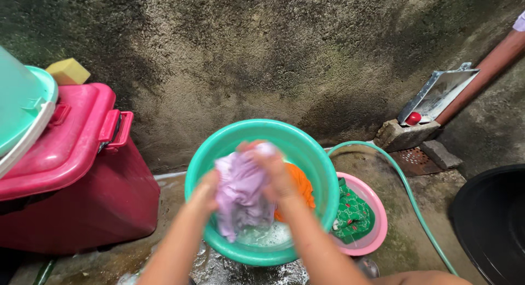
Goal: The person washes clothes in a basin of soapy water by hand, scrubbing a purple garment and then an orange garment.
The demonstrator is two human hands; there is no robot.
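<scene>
Cloth [240, 195], lilac and wet, hangs long-axis twelve-to-six over green basin [322, 170], left hand [205, 192] clamped at nine o'clock, right hand [276, 173] clamped at two.

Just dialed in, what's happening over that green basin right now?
A person is hand-washing laundry. Both hands, left hand and right hand, grip a wet lilac garment above the teal basin, which holds soapy water and an orange cloth. Beside it, a smaller pink basin holds a green patterned cloth. A green hose curves past them on the concrete floor.
</scene>
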